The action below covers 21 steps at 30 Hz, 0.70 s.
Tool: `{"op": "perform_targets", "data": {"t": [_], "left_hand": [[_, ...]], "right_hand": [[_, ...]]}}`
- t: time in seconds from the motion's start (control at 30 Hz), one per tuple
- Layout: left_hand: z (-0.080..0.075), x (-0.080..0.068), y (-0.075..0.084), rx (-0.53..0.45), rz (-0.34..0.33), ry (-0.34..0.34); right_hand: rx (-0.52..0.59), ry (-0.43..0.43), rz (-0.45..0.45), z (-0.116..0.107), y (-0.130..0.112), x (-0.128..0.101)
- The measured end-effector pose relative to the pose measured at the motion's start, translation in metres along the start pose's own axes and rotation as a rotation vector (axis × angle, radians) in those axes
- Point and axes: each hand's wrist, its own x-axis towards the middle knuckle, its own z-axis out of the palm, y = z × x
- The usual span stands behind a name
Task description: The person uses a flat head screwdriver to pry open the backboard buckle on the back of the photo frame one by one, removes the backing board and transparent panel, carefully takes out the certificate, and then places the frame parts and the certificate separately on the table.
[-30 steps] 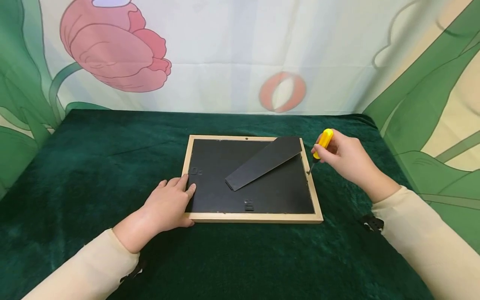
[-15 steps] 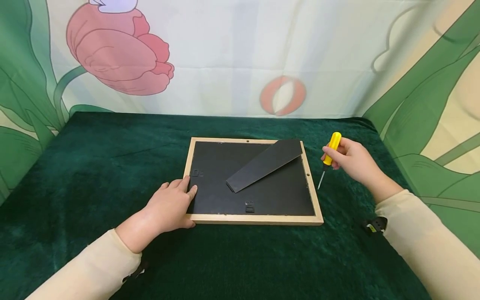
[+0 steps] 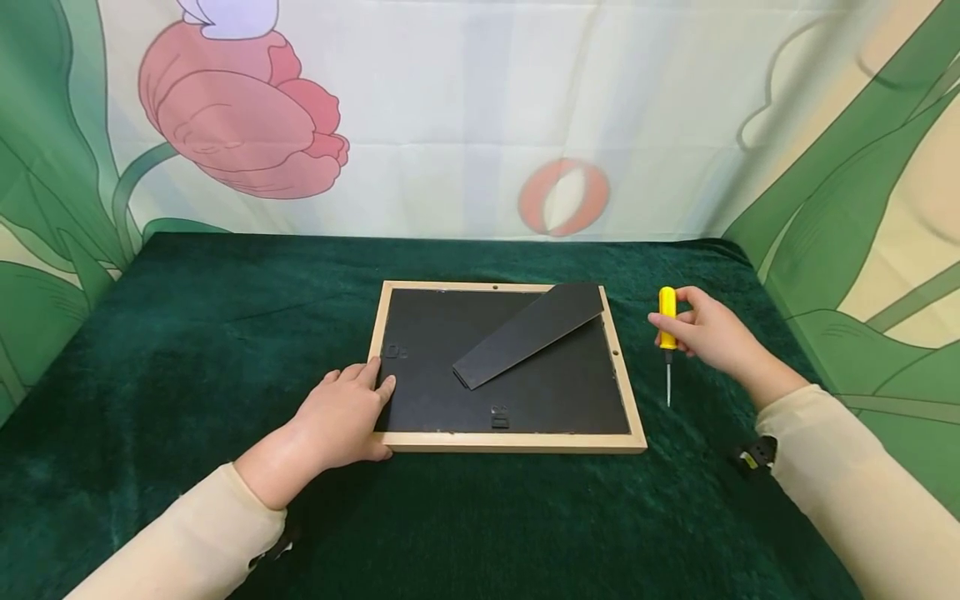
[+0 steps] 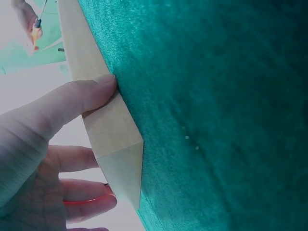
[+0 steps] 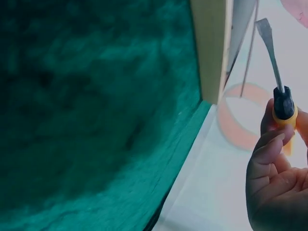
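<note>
A picture frame with a pale wooden rim [image 3: 510,442] lies face down on green cloth, its black backing board [image 3: 427,333] uppermost. A black easel leg [image 3: 528,333] slants across the board. My left hand [image 3: 341,417] holds the frame's near left corner; in the left wrist view the thumb [image 4: 96,94] presses its outer side and the fingers lie around the left side. Right of the frame, my right hand [image 3: 712,337] pinches the yellow handle of a screwdriver [image 3: 667,321], shaft pointing down, apart from the rim. The right wrist view shows its flat blade [image 5: 265,30].
Dark green velvet cloth [image 3: 225,333] covers the table. A printed curtain [image 3: 435,150] with a pink flower hangs behind the table, and leafy green panels [image 3: 885,217] flank it. Small dark devices are strapped at both sleeves.
The right hand has drawn the screwdriver away from the frame's right rim, moving right, and the shaft has swung to nearly vertical. The left hand stays on the corner. The view has shifted slightly.
</note>
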Motion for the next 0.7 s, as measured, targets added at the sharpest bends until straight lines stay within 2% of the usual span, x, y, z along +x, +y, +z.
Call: {"op": "perform_targets", "data": {"t": [0.13, 0.37, 0.7], "left_hand": [[0.001, 0.0, 0.0, -0.002, 0.004, 0.0], [0.001, 0.0, 0.0, -0.001, 0.006, 0.005], [0.0, -0.001, 0.0, -0.01, 0.001, -0.001]], "right_hand": [[-0.022, -0.012, 0.029, -0.003, 0.013, -0.004], [-0.079, -0.091, 0.069, -0.003, 0.031, -0.015], [-0.18, -0.131, 0.107, 0.011, 0.045, -0.036]]}}
